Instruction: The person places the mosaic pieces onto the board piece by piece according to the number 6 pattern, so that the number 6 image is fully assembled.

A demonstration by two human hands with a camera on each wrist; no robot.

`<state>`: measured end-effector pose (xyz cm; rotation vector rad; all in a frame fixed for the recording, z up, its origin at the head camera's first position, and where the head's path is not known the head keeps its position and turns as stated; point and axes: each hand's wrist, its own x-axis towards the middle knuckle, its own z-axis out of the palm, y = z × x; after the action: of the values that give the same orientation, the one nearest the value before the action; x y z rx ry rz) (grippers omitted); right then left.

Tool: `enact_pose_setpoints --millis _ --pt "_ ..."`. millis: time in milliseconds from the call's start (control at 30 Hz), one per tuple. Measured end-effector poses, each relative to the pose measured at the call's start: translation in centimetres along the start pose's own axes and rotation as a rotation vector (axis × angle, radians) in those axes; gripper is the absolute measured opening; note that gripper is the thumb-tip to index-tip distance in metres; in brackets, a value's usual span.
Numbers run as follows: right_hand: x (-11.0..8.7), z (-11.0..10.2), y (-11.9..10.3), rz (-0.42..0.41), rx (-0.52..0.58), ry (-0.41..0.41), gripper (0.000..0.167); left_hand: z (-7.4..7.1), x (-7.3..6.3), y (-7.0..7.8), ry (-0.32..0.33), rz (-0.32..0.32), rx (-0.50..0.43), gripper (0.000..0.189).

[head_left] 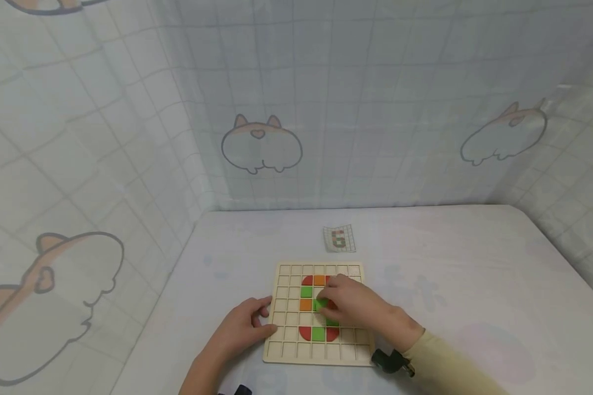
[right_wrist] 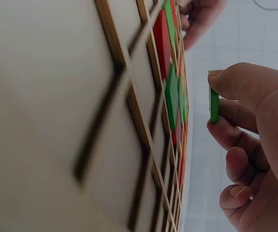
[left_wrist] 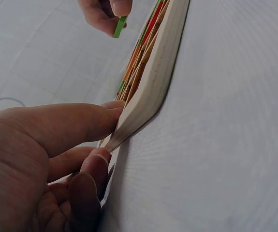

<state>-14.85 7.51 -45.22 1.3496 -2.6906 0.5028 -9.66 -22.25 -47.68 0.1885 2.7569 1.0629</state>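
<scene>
A wooden grid board lies on the table, with red, orange and green tiles set in several of its cells. My left hand grips the board's left edge; in the left wrist view the thumb is on the upper rim and a finger at the lower edge. Over the board's middle, my right hand pinches a thin green tile between thumb and fingers. That tile is held clear of the surface in the right wrist view. In the head view, the right hand partly covers the red and green tiles near it.
Behind the board lies a small gridded card printed with a figure like a 6. The table has a pale cloth and meets curtained walls at the back and sides. A dark wrist device sits by the board's front right corner.
</scene>
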Motion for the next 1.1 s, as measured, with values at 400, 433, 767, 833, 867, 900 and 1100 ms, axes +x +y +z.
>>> enact_pose_setpoints --millis 400,433,767,833,867,900,1100 --pt "1.0 1.6 -1.4 0.039 0.032 -0.088 0.021 0.7 0.1 -0.4 0.011 0.014 0.019 0.069" --pt "1.0 1.7 -1.5 0.036 0.033 -0.091 0.022 0.7 0.1 -0.5 0.013 0.014 0.019 0.069" --pt "1.2 2.8 -2.0 -0.009 0.024 -0.098 0.023 1.2 0.1 -0.6 0.027 0.002 -0.007 0.070" --pt "1.2 3.0 -2.0 -0.010 0.006 -0.099 0.022 1.3 0.1 -0.7 0.028 0.006 -0.004 0.070" --pt "1.2 3.0 -2.0 -0.009 -0.001 -0.101 0.022 1.3 0.1 -0.7 0.029 0.008 -0.002 0.070" --pt "1.2 3.0 -2.0 -0.010 -0.008 -0.101 0.022 1.4 0.1 -0.7 0.030 0.010 -0.001 0.069" --pt "1.1 3.2 -2.1 -0.019 -0.025 -0.091 0.023 1.6 0.1 -0.7 0.038 0.024 0.006 0.069"
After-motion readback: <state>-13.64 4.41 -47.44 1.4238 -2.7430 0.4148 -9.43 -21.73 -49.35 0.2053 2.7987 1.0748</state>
